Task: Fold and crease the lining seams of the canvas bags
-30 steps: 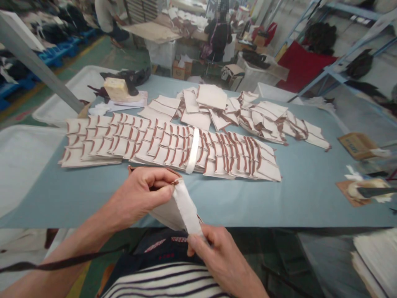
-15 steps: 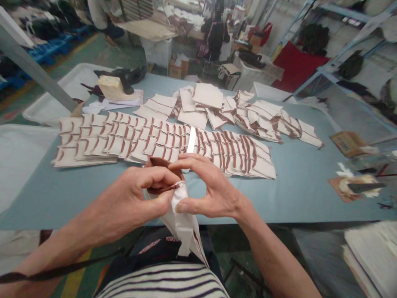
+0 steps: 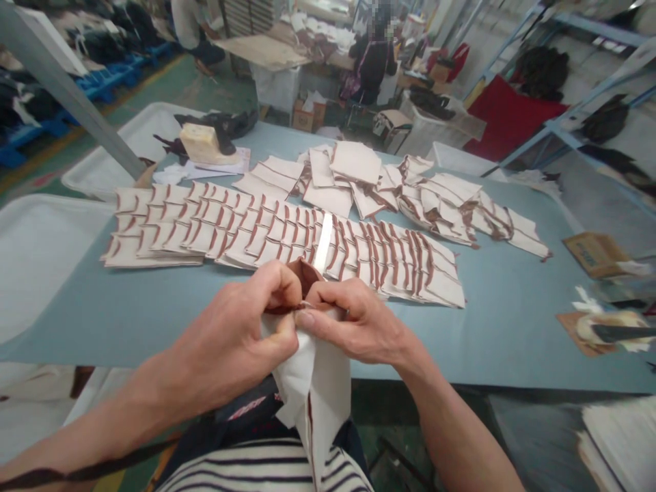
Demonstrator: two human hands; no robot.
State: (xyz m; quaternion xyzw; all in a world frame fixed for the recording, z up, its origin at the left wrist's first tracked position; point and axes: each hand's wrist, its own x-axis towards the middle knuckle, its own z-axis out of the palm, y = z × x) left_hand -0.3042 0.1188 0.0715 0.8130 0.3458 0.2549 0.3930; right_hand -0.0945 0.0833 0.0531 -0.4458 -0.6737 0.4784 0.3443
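Observation:
A cream fabric pouch [image 3: 328,383] with a brown lining hangs from both hands over the table's near edge. My left hand [image 3: 251,314] pinches its upper rim from the left. Close beside it, my right hand [image 3: 359,318] grips the same rim, thumb and forefinger pressed together. The brown inside shows just above the fingertips, while the exact pinched spot is mostly hidden by them. Beyond the hands, overlapping rows of cream pieces with brown edges [image 3: 169,225] lie across the table, and a white strip [image 3: 323,242] rests on them.
Behind the rows is a loose heap of cream pieces [image 3: 353,164]. A yellowish block [image 3: 199,143] sits at the back left of the blue table [image 3: 220,311]. On the right are a cardboard box [image 3: 594,253] and a tape roll [image 3: 609,328]. Two people are in the background.
The right hand has closed from a wider grasp to a pinch beside the left fingertips. The pouch has turned, showing more of its cream panel. The view has shifted slightly.

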